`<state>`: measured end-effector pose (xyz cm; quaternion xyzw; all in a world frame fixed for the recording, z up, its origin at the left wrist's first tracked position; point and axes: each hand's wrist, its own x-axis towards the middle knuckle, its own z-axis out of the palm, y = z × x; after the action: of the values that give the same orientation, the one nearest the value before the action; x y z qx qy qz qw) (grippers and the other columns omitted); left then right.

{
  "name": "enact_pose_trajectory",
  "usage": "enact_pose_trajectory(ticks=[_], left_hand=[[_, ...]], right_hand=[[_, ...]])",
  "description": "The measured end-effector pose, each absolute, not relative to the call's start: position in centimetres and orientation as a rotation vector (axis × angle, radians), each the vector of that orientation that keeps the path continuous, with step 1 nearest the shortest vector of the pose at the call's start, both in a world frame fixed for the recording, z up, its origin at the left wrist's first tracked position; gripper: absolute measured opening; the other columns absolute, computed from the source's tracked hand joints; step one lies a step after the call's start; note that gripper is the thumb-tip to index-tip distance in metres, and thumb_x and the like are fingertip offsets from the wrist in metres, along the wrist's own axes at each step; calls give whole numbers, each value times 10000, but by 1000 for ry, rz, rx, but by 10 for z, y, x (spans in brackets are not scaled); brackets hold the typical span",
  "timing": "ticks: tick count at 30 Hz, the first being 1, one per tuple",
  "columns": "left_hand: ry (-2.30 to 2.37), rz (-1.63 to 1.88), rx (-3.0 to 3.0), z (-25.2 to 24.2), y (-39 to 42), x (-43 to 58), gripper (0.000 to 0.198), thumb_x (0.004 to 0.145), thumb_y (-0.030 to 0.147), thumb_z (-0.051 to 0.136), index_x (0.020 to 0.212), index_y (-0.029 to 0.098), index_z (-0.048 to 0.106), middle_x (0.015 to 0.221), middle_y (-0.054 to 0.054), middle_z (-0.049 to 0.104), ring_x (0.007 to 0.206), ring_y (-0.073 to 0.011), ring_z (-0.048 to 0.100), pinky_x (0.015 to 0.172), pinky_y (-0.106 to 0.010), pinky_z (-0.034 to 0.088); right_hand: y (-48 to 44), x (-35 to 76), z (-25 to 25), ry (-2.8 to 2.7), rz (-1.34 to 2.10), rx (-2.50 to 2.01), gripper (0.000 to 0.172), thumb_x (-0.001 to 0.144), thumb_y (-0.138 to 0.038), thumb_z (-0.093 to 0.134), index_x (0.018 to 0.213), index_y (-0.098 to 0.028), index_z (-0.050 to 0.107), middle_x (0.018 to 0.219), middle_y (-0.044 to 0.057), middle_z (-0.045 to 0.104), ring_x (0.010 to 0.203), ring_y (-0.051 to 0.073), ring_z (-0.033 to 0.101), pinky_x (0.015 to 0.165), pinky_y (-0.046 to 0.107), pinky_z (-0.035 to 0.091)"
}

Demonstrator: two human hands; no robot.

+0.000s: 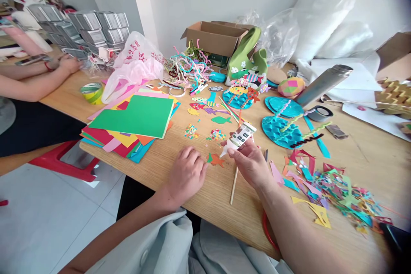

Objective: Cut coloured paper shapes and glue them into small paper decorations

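Observation:
My right hand (252, 163) is closed round a small white glue tube (239, 138), its nozzle pointing down-left at a small orange paper cut-out (216, 160) on the wooden table (199, 192). My left hand (188, 173) rests knuckles-up on the table, its fingertips at the left edge of the cut-out, fingers curled. A thin wooden stick (234, 184) lies between my hands, partly under the right one.
A stack of coloured paper sheets (135, 122) lies to the left. Paper fish (221, 120), blue paper plates (279, 130), tape rolls (92, 92), a metal flask (323, 83) and paper scraps (334, 192) cover the right. Another person's arms (35, 79) rest at far left.

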<state>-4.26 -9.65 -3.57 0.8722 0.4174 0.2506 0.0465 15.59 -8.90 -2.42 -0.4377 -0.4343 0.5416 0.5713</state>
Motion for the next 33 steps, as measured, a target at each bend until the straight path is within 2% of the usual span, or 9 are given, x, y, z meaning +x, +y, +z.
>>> enact_pose_trajectory(ticks=[2, 5, 7, 11, 16, 24, 30, 33], left_hand=[[1312, 751, 2656, -33, -98, -43, 197, 932, 253, 476, 914, 153, 645, 997, -106, 628, 1105, -268, 504, 979, -466, 447], [1164, 659, 2714, -30, -99, -42, 260, 927, 306, 499, 1110, 166, 619, 1138, -97, 617, 1219, -281, 448, 1058, -482, 387], [1081, 626, 2741, -30, -100, -41, 285, 926, 320, 502, 1141, 173, 617, 1160, -83, 619, 1263, -288, 419, 1097, -485, 345], [1078, 627, 2745, -33, -99, -40, 284, 932, 316, 492, 1122, 166, 640, 1096, -89, 641, 1258, -290, 435, 1107, -490, 331], [1083, 635, 2758, -35, -98, -40, 268, 933, 303, 489, 1081, 150, 651, 1082, -102, 642, 1235, -279, 453, 1094, -470, 360], [1082, 636, 2776, -36, -98, -41, 260, 931, 300, 490, 1066, 146, 649, 1085, -104, 630, 1216, -287, 453, 1076, -478, 382], [1212, 713, 2728, -36, -98, -43, 238, 937, 267, 473, 866, 143, 663, 939, -106, 639, 1124, -273, 510, 1014, -478, 426], [1244, 736, 2715, -35, -98, -44, 255, 941, 258, 462, 817, 141, 652, 951, -112, 635, 1125, -275, 507, 1004, -479, 431]], right_hand=[[-90, 155, -27, -1049, 1279, -1044, 465, 700, -334, 796, 1085, -264, 545, 958, 24, 733, 929, 217, 688, 819, 377, 544], [-90, 153, -28, -1066, 1255, -1054, 493, 702, -309, 801, 1101, -279, 514, 950, 8, 732, 911, 198, 693, 808, 358, 549], [-90, 152, -28, -1072, 1239, -1050, 505, 696, -286, 808, 1098, -288, 501, 920, -10, 731, 895, 181, 694, 819, 342, 543], [-90, 151, -30, -1078, 1252, -1078, 479, 687, -291, 814, 1061, -273, 516, 920, -9, 725, 858, 170, 688, 794, 320, 541], [-92, 152, -35, -1098, 1250, -1131, 398, 755, -413, 744, 1060, -247, 550, 1020, 49, 715, 869, 200, 670, 743, 328, 538], [-93, 148, -35, -1196, 1254, -1163, 346, 766, -479, 722, 974, -228, 605, 924, 47, 711, 738, 176, 635, 719, 329, 531], [-90, 149, -39, -1215, 1226, -1172, 335, 770, -489, 716, 931, -226, 583, 893, 42, 695, 721, 169, 626, 693, 321, 540], [-92, 147, -39, -1256, 1183, -1178, 327, 792, -483, 698, 953, -227, 574, 896, 46, 686, 731, 171, 626, 685, 317, 544]])
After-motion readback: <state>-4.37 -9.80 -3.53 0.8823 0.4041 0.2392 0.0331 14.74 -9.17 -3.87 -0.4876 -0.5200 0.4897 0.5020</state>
